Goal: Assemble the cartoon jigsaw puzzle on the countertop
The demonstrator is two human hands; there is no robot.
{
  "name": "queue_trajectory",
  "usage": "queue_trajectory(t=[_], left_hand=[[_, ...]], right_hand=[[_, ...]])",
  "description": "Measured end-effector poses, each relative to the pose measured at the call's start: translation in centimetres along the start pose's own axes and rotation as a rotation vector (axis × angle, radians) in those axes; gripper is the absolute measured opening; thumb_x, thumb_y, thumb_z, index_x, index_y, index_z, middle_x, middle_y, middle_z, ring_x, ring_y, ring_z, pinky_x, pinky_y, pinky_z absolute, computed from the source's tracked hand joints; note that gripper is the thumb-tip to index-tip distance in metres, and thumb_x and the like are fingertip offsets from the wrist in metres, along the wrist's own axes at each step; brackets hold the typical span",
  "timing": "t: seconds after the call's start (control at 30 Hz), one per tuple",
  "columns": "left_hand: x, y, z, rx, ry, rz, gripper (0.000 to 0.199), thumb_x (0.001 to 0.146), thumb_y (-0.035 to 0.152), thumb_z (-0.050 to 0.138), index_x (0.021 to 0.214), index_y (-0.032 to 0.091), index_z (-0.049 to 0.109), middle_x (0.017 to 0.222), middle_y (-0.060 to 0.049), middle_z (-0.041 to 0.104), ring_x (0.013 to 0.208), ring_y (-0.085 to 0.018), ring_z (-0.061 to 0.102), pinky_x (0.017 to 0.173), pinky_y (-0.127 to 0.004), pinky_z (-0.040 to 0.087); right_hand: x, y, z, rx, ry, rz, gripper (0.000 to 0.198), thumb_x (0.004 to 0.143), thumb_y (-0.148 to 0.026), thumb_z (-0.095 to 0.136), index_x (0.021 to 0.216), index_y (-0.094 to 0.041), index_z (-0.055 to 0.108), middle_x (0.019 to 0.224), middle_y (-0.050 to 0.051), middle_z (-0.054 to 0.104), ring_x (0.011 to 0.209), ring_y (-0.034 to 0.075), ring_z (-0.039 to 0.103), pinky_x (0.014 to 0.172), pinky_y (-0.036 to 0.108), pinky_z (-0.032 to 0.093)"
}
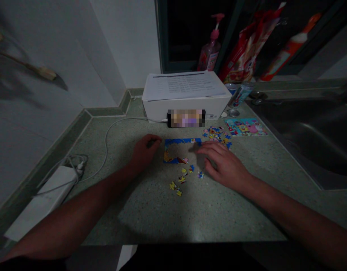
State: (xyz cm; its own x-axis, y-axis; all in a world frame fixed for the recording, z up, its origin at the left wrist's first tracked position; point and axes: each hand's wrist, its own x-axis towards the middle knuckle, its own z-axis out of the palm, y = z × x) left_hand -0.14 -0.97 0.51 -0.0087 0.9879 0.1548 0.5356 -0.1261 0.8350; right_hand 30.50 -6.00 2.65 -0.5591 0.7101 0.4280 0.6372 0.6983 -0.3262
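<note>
A partly assembled jigsaw puzzle (170, 162) lies on the counter, its blue border pieces around a bare middle. My left hand (146, 150) rests just left of it with curled fingers, thumb and forefinger close together; whether anything is between them is hidden. Over the puzzle's right side reaches my right hand (222, 162), fingers stretched out and thumb apart, fingertips at the border. Several loose yellow pieces (181, 179) lie below the puzzle, and a bluish piece (200, 174) sits near my right thumb. Beyond my right hand is a pile of mixed puzzle pieces (215, 133).
A phone (186, 118) on a cable leans against a white box (156, 107) topped with printed paper (184, 84). A colourful picture card (247, 127) lies right, beside the sink (303, 131). A power strip (46, 199) is left. Bottles and a red bag (244, 52) stand behind.
</note>
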Motion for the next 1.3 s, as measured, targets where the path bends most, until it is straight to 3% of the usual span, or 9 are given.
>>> queue_trajectory(t=[0.27, 0.8, 1.07, 1.3], left_hand=[[0.03, 0.2, -0.02, 0.014, -0.006, -0.003, 0.015, 0.091, 0.033, 0.063, 0.093, 0.023, 0.074, 0.101, -0.007, 0.079, 0.099, -0.025, 0.072, 0.098, -0.046, 0.056], [0.02, -0.03, 0.01, 0.021, -0.003, -0.001, 0.017, 0.091, 0.035, 0.063, 0.096, 0.023, 0.074, 0.102, -0.007, 0.08, 0.099, -0.026, 0.073, 0.099, -0.047, 0.056], [0.03, -0.14, 0.0, 0.01, -0.002, 0.003, 0.016, 0.091, 0.035, 0.063, 0.096, 0.023, 0.074, 0.103, -0.007, 0.08, 0.1, -0.026, 0.073, 0.1, -0.047, 0.056], [0.03, -0.06, 0.01, 0.003, -0.005, 0.002, 0.016, 0.091, 0.033, 0.063, 0.095, 0.023, 0.074, 0.102, -0.007, 0.08, 0.099, -0.025, 0.073, 0.1, -0.046, 0.056]], right_hand=[[-0.17, 0.37, 0.38, 0.019, -0.164, 0.035, 0.037, 0.097, -0.009, 0.051, 0.128, -0.023, 0.066, 0.12, 0.01, 0.074, 0.118, 0.027, 0.068, 0.103, 0.05, 0.057], [-0.16, 0.33, 0.41, 0.0, -0.145, 0.018, 0.028, 0.1, -0.013, 0.052, 0.12, -0.021, 0.07, 0.116, 0.011, 0.076, 0.118, 0.028, 0.069, 0.103, 0.051, 0.058], [0.03, -0.1, 0.08, 0.01, -0.069, 0.012, 0.034, 0.098, -0.012, 0.052, 0.126, -0.025, 0.067, 0.121, 0.011, 0.075, 0.119, 0.028, 0.068, 0.102, 0.052, 0.058], [-0.13, 0.32, 0.39, 0.001, -0.169, 0.027, 0.026, 0.102, -0.015, 0.052, 0.121, -0.022, 0.068, 0.117, 0.011, 0.076, 0.116, 0.027, 0.069, 0.101, 0.051, 0.058]])
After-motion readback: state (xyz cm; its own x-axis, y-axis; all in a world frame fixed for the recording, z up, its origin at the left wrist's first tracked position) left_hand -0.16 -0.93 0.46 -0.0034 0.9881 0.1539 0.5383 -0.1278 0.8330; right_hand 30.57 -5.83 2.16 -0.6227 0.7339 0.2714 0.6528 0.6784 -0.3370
